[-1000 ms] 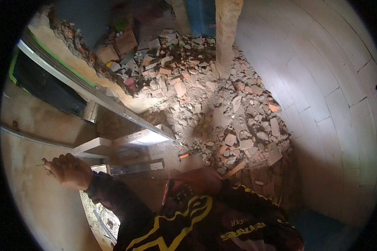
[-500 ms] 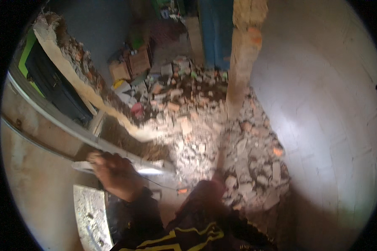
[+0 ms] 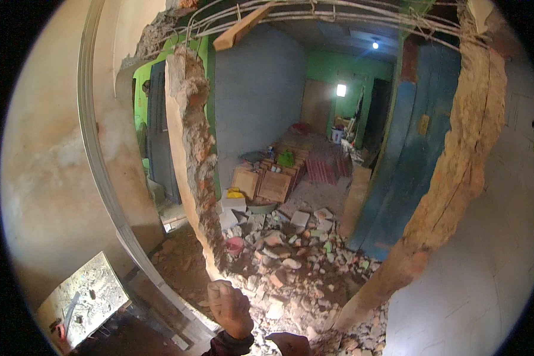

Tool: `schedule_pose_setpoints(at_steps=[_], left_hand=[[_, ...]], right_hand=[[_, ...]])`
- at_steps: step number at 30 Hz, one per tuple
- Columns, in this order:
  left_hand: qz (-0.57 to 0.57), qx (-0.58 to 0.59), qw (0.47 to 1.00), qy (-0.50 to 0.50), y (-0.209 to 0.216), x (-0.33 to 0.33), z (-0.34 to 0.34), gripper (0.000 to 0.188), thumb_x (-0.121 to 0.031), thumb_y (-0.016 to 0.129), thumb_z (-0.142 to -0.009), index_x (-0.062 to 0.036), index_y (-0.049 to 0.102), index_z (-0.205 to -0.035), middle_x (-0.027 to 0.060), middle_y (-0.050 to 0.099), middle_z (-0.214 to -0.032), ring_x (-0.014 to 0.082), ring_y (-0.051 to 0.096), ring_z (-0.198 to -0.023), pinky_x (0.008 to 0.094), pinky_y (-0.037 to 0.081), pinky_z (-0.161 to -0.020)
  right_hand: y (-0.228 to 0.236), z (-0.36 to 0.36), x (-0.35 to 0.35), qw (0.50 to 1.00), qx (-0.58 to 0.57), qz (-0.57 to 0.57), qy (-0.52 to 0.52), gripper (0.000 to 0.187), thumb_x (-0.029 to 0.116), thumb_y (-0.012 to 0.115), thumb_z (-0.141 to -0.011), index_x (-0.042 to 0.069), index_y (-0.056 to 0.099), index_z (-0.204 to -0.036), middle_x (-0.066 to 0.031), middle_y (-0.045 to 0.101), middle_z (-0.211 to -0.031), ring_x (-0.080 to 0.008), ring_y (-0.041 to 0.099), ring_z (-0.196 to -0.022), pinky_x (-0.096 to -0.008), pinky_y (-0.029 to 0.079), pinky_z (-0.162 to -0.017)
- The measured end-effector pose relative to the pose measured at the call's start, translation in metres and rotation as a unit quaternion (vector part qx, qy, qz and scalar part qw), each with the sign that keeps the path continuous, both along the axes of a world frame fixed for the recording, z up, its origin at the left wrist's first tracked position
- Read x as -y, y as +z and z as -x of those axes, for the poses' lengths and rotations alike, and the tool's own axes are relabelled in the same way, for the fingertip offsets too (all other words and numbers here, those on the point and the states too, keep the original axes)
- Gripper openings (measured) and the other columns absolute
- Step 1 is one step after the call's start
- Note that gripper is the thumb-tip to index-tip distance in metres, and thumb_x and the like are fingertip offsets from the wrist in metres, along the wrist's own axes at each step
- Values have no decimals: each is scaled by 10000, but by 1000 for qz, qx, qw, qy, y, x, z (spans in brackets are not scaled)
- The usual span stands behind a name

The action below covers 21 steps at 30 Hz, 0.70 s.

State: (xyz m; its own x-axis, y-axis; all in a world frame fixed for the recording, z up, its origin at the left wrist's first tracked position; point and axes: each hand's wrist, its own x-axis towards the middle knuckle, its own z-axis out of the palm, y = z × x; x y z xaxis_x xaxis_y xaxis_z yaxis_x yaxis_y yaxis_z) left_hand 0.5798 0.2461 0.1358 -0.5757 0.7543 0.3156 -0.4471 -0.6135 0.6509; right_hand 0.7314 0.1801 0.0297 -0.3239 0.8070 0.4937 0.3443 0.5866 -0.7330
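My left hand (image 3: pixel 228 308) is raised low in the middle of the head view, its fingers curled into a fist. What it may hold is hidden behind the knuckles. Beside it, at the bottom edge, only a rounded, shadowed part of my right hand (image 3: pixel 288 343) shows, its fingers out of sight. Both hands are in front of broken brick and plaster rubble (image 3: pixel 291 262) that covers the floor of a rough wall opening. A jagged wall edge (image 3: pixel 196 142) rises beyond the left hand. A reddish basin (image 3: pixel 234 245) lies among the debris.
Bent reinforcing bars (image 3: pixel 338 13) and a wooden piece (image 3: pixel 241 27) cross the top of the opening. At right are a ragged wall edge (image 3: pixel 457 184) and a blue panel (image 3: pixel 421 142). A dusty board (image 3: pixel 101 291) carrying a red-handled tool (image 3: pixel 59 330) is at lower left. Wooden boxes (image 3: pixel 274 185) stand behind.
The view has tilted up, showing the room beyond and the bars overhead. Both hands now appear lower in the picture. The blurred brownish shaft by my right hand is no longer visible.
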Motion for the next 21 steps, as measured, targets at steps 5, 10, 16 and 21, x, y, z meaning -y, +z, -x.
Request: schedule_pose_setpoints(at_steps=[5,10,16,21], left_hand=[[-51,-5,999,3,41,-32,-25,151,-205,472,-1030,-69,458,-967,-14,412,-568,73,353,-416,245,327,-366],[-72,-182,980,31,65,-79,-41,129,-170,505,-1011,-60,477,-1072,54,549,-841,140,534,-669,283,468,-573],[-87,-260,949,158,148,-179,-27,770,-173,688,-914,-54,223,-1517,175,433,-1413,241,527,-1183,364,490,-960],[-83,-248,926,273,267,-232,-11,787,-246,663,-913,-114,208,-1542,207,399,-1464,309,555,-1194,406,524,-920]], right_hand=[[33,-42,-47,997,-24,69,15,231,143,530,-950,53,702,-1077,-148,712,-1029,-312,683,-928,-381,544,-825],[34,-96,-139,1000,-1,29,-5,261,213,541,-956,55,691,-1099,-167,702,-1044,-345,672,-938,-404,536,-815],[86,-190,-296,964,-241,95,-52,227,256,588,-974,33,606,-1012,29,454,-590,-86,408,-484,-296,333,-453],[195,-210,-379,879,-442,177,28,256,288,608,-975,38,557,-970,62,338,-536,-43,297,-406,-245,260,-379]])
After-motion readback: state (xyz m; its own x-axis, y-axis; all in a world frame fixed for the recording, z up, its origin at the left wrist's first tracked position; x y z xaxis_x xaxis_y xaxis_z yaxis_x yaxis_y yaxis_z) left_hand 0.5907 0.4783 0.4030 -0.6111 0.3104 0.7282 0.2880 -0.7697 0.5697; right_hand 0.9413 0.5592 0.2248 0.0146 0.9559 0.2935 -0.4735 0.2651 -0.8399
